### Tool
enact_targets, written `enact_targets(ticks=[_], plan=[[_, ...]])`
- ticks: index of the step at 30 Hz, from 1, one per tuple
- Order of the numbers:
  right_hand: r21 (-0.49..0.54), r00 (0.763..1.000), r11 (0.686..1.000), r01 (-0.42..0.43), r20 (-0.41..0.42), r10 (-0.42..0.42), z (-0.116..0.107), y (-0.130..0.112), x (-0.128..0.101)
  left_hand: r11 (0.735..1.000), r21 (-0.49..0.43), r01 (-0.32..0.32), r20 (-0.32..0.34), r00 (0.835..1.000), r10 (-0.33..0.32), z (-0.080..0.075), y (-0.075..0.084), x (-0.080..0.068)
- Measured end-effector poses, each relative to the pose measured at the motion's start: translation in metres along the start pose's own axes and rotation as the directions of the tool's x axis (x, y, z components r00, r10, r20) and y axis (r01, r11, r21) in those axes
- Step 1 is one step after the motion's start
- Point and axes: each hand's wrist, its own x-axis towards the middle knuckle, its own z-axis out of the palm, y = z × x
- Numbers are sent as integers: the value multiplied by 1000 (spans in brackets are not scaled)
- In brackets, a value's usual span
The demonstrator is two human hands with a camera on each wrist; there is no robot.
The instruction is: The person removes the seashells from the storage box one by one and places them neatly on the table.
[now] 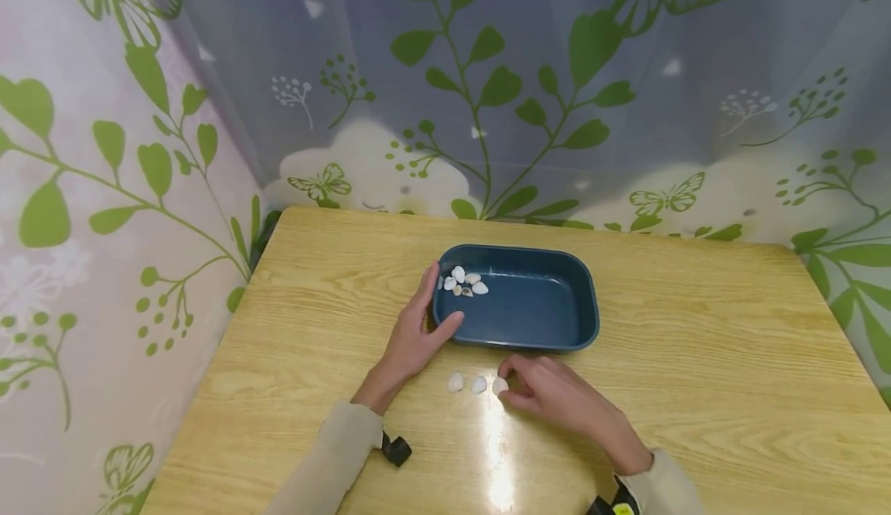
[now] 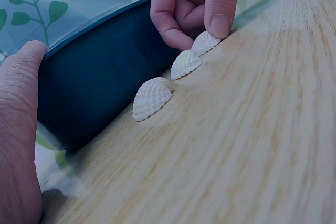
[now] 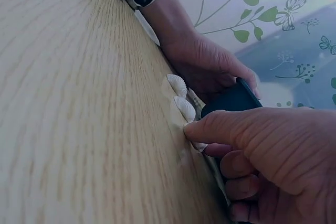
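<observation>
A dark blue tray [image 1: 550, 322] is seen at centre of the head view, on a light wood table [image 1: 696, 360]. The tray's left end is held by the left hand [image 1: 415, 337]: thumb curled against the near corner, fingers laid up along the left rim (grasping, not just resting). In the left wrist view the same thumb shows at far left against the tray wall.

Three white ribbed shells are lined up on the table just below the tray, lower centre of the head view: left shell [image 1: 455, 382], middle shell [image 1: 479, 385], right shell [image 1: 500, 385]. The right shell is pinched by the right hand [image 1: 557, 399] betw. thumb and index tip; other fingers are curled under. It's confirmed in the left wrist view (upper centre), where the fingertips [image 2: 219, 24] are pressed onto the far shell, still on the table surface. The left and middle shells are untouched and lie apart from each other.

A small cluster of shells [image 1: 465, 281] is seen inside the tray, at its upper left corner, near the left hand's fingertips.

A leaf-and-butterfly print curtain [image 1: 487, 74] fills the upper half of the frame behind the table. Beige sleeves are visible at both wrists, w/ black wrist-cam mounts at bottom edge.
</observation>
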Motion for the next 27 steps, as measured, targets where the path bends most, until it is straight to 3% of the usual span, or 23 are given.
enact_targets(ticks=[7, 14, 18, 27], plan=[[12, 1000, 1000, -3, 11, 3, -9, -9, 0, 1000, -1, -1, -5, 1000, 1, 0, 0, -1], [46, 993, 995, 87, -84, -83, -31, -21, 1, 1000, -3, -1, -4, 1000, 1, -1, 0, -1], [49, 993, 995, 83, -86, -79, -39, -24, 2, 1000, 0, -6, -3, 1000, 6, -1, 0, -1], [-1, 983, 998, 67, -174, -66, -51, -14, 12, 1000, -2, -11, -4, 1000, 11, 0, 0, 0]])
